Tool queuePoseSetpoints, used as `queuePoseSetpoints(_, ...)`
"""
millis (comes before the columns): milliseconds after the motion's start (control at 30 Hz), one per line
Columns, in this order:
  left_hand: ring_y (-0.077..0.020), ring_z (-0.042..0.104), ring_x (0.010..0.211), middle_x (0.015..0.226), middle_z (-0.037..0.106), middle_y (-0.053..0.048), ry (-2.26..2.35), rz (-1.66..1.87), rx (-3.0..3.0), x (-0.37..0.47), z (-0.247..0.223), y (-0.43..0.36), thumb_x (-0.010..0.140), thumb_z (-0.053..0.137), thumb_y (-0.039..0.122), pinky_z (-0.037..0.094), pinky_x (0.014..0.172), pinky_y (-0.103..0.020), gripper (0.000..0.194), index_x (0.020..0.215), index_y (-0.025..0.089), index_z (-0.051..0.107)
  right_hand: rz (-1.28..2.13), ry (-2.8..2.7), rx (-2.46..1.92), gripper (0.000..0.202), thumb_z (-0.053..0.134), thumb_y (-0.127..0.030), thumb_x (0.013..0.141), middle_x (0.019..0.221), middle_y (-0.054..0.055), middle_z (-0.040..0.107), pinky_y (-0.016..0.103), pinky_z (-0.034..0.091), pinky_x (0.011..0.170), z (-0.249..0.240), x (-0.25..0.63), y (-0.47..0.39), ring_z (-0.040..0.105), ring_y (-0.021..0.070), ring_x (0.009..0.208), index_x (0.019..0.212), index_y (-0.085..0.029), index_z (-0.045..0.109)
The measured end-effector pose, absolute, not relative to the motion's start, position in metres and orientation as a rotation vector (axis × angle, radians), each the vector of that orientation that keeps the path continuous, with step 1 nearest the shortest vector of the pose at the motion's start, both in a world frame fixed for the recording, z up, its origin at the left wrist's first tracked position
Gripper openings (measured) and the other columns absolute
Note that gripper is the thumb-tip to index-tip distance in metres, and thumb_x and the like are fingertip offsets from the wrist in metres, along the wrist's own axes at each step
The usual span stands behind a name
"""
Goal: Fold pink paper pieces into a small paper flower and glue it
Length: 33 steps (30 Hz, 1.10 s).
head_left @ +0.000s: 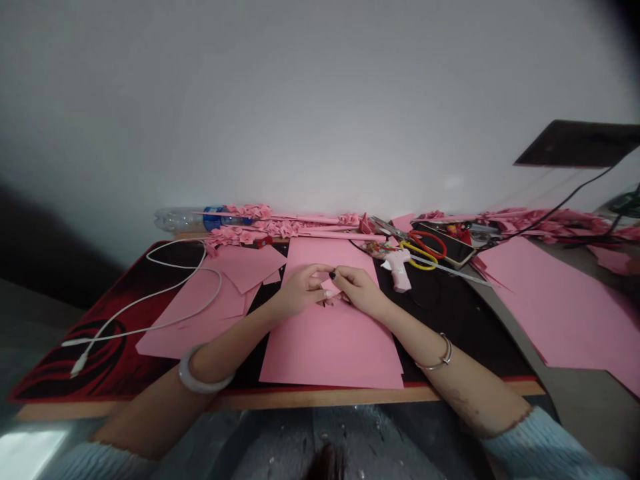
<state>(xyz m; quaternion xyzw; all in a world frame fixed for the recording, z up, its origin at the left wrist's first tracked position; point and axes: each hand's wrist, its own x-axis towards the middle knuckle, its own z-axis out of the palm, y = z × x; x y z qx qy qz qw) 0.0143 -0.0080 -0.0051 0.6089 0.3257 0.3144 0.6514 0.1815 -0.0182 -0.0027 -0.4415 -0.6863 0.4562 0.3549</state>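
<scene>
together, left hand (299, 292), right hand (362, 292) pinch small pink paper (330, 287).

Paper-craft corner at a desk-like tabletop (320, 399), far edge by a plain grey wall (320, 100); whether home or small workshop, cannot tell. Craft signs: large pink sheets (330, 353) reaching almost to the front edge, pink paper flowers (240, 235) heaped along the far edge, a pale pink glue gun (400, 270) and scissors (410, 238) right of middle. Everyday-desk signs: black-and-red mat (465, 320), loose white cable (150, 329) toward the left edge, plastic bottle (183, 219) lying near the far left corner.
</scene>
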Motion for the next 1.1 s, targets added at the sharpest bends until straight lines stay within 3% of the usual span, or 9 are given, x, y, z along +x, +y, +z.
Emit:
queuePoseSetpoints(167,-0.0133,0.062,0.062,0.062,0.061,0.000,0.732,0.700,1.399,0.0145,-0.0075,-0.0075,0.071,0.063,0.017,0.048,0.064,-0.028,0.052,0.118,0.012,0.042,1.203,-1.747,-1.137,0.022,0.041,-0.030,0.083,0.052,-0.007,0.034,0.020,0.038,0.047,-0.0033,0.1801,-0.0189,0.038,0.0075,0.046,0.064,-0.019,0.036)
queuePoseSetpoints(433,-0.0132,0.062,0.062,0.062,0.062,0.000,0.825,0.817,1.368,0.0163,-0.0064,-0.0070,0.068,0.063,0.016,0.050,0.066,-0.029,0.038,0.104,0.012,0.051,0.797,-1.828,-1.256,0.029,0.043,-0.031,0.083,0.051,-0.006,0.034,0.020,0.026,0.047,-0.0028,0.1809,-0.0158,0.032,0.0078,0.048,0.058,-0.018,0.036)
queuePoseSetpoints(700,-0.0116,0.062,0.063,0.073,0.064,-0.002,0.890,0.938,1.246,0.0112,-0.0048,-0.0029,0.067,0.064,0.020,0.051,0.067,-0.027,0.032,0.097,0.012,0.054,0.917,-1.877,-1.285,0.033,0.038,-0.038,0.087,0.049,-0.004,0.045,0.020,0.030,0.048,-0.0015,0.1801,-0.0172,0.039,0.0084,0.046,0.060,-0.018,0.039)
queuePoseSetpoints(900,-0.0119,0.062,0.062,0.068,0.064,-0.002,0.891,0.934,1.208,0.0124,-0.0029,-0.0053,0.067,0.065,0.019,0.051,0.068,-0.029,0.033,0.097,0.012,0.053,0.751,-1.923,-1.332,0.031,0.042,-0.033,0.084,0.050,-0.005,0.042,0.020,0.027,0.047,-0.0027,0.1793,-0.0157,0.036,0.0082,0.047,0.058,-0.018,0.037)
queuePoseSetpoints(1100,-0.0124,0.062,0.063,0.068,0.063,-0.001,0.913,0.983,1.160,0.0134,-0.0034,-0.0052,0.067,0.065,0.020,0.053,0.069,-0.031,0.030,0.094,0.013,0.053,0.968,-1.886,-1.231,0.030,0.038,-0.034,0.087,0.048,-0.004,0.049,0.020,0.034,0.049,-0.0014,0.1785,-0.0184,0.044,0.0080,0.045,0.061,-0.018,0.042)
